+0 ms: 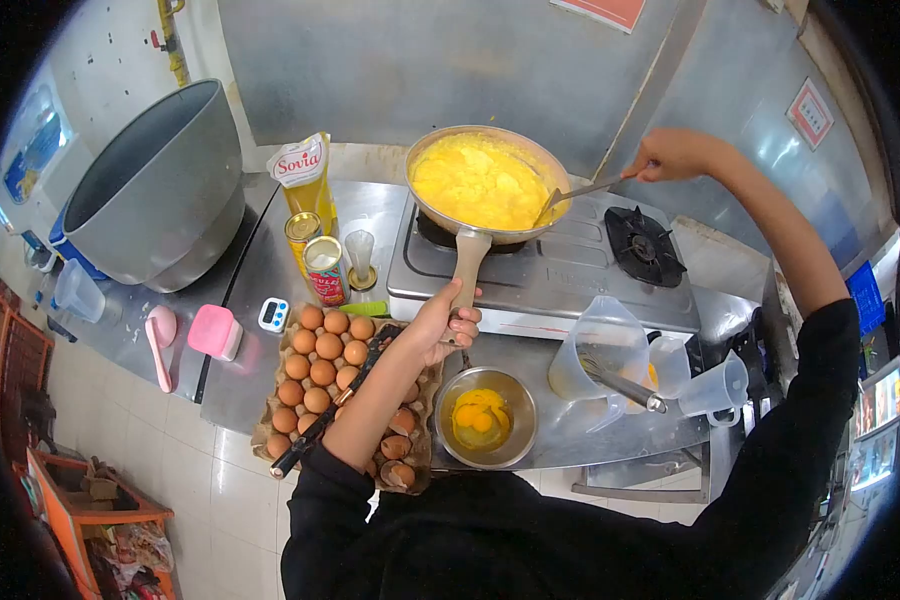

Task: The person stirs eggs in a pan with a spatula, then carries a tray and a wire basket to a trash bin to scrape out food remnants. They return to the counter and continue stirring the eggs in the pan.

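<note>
My left hand (444,322) is wrapped round the beige handle of a frying pan (470,238), which sits on the left burner of a gas stove (540,275). Yellow scrambled eggs (485,180) fill the pan. At the upper right, my right hand (670,155) grips the handle of a spatula (590,188), whose blade rests in the eggs at the pan's right edge. Beneath my left forearm lies a carton of brown eggs (315,375), partly hidden; cracked shells lie at its near right. A steel bowl (526,440) beside it holds raw eggs (481,418).
Right of the bowl stand a clear plastic jug (610,335) with a whisk (620,383) and a smaller measuring jug (718,388). Cans (325,270), an oil pouch (305,180), a timer (273,314), a pink container (215,332) and a large grey pot (160,190) stand left.
</note>
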A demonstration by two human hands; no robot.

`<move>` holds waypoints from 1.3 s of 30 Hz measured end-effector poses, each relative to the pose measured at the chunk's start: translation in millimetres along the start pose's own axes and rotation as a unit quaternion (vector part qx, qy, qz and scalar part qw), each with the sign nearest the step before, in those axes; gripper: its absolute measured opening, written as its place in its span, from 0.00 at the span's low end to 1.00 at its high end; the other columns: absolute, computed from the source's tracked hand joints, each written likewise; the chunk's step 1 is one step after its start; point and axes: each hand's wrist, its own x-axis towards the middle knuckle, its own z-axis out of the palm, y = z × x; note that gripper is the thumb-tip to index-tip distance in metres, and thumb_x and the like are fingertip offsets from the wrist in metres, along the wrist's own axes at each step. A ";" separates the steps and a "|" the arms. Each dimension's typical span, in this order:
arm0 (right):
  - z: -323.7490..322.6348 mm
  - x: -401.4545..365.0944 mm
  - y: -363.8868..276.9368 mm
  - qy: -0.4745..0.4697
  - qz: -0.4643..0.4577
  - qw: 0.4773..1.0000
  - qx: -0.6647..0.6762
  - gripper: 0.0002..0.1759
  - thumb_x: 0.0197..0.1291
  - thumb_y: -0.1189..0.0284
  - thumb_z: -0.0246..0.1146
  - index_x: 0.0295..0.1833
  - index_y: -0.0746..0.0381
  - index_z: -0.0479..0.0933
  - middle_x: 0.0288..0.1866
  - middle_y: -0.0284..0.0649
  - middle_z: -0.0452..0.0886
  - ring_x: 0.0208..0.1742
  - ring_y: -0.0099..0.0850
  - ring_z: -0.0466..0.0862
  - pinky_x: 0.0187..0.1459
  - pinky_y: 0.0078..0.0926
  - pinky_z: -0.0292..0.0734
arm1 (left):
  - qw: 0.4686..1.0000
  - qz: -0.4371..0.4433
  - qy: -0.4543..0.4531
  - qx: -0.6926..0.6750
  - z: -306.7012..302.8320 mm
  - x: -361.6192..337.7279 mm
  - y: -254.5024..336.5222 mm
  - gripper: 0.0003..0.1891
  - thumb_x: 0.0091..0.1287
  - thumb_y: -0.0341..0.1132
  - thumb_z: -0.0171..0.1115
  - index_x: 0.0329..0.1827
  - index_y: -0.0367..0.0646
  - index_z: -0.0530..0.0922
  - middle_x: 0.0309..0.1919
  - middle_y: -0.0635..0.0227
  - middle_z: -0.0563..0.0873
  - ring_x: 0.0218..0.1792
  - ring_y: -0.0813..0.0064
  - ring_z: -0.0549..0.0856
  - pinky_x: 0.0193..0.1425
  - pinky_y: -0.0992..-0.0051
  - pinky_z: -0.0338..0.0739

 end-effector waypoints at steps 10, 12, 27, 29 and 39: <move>31.0 31.3 -21.2 -0.012 -0.029 0.994 0.106 0.15 0.51 0.72 0.54 0.46 0.61 0.72 0.27 0.47 0.76 0.25 0.33 0.72 0.29 0.28 0.66 | 0.999 -0.002 0.018 0.027 5.4 -2.9 1.3 0.16 0.64 0.49 0.36 0.42 0.46 0.60 0.17 0.79 0.60 0.13 0.91 0.57 0.14 0.90 0.52; 36.0 48.8 -27.1 0.012 -0.051 0.992 0.111 0.15 0.50 0.72 0.53 0.46 0.61 0.72 0.28 0.47 0.76 0.26 0.33 0.73 0.30 0.29 0.67 | 0.999 -0.007 0.028 0.037 5.7 -2.5 1.8 0.16 0.64 0.49 0.35 0.42 0.46 0.60 0.17 0.80 0.60 0.13 0.91 0.57 0.15 0.90 0.52; -56.2 58.3 -61.8 0.086 0.140 0.982 -0.097 0.11 0.42 0.66 0.59 0.35 0.50 0.79 0.30 0.35 0.79 0.31 0.33 0.78 0.32 0.29 0.72 | 0.999 0.011 0.036 0.030 5.5 -1.2 -0.7 0.17 0.64 0.50 0.37 0.42 0.45 0.61 0.17 0.80 0.61 0.12 0.91 0.57 0.13 0.90 0.52; -48.3 46.4 -62.1 0.073 0.152 0.978 -0.119 0.10 0.41 0.67 0.60 0.34 0.50 0.79 0.29 0.35 0.79 0.31 0.32 0.78 0.32 0.29 0.72 | 0.999 0.014 0.039 0.026 6.9 -2.2 -1.3 0.17 0.64 0.50 0.37 0.42 0.45 0.61 0.17 0.80 0.61 0.12 0.91 0.57 0.13 0.90 0.51; 86.7 69.0 -72.5 0.178 0.194 0.954 -0.144 0.06 0.42 0.76 0.55 0.26 0.63 0.77 0.26 0.44 0.78 0.29 0.36 0.79 0.28 0.29 0.75 | 0.999 0.020 0.041 0.031 7.8 -3.6 -0.8 0.17 0.64 0.50 0.36 0.39 0.46 0.62 0.17 0.78 0.62 0.13 0.90 0.57 0.15 0.88 0.53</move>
